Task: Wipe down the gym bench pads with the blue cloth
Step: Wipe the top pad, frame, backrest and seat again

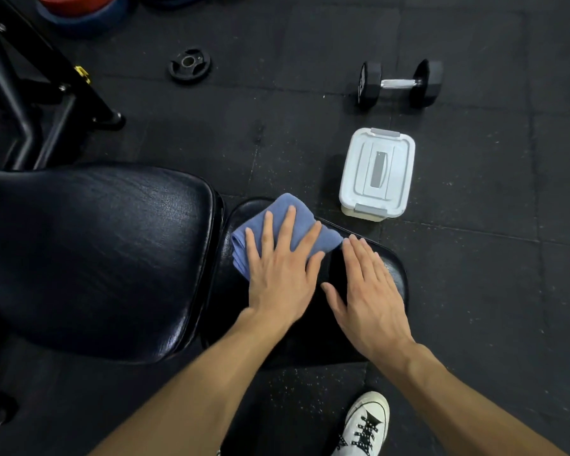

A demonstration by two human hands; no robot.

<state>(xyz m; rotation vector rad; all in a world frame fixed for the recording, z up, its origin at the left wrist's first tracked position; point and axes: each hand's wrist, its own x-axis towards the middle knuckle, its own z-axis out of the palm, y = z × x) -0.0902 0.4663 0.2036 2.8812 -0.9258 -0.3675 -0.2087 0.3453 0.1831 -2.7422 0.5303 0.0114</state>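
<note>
left hand (278,278) hides pt of blue cloth (287,210); back pad (89,251) cut off at left edge, shoe (364,426) at bottom.

Seat pad (392,274) carried cloth (277,218) at far-left corner; floor (277,133) bore box (377,172), dumbbell (399,83), plate (190,64).

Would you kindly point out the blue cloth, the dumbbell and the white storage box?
blue cloth (278,212): head view, bare upper fold beyond the fingertips.
dumbbell (399,83): head view, middle of the metal handle.
white storage box (377,172): head view, centre of the lid.
</note>
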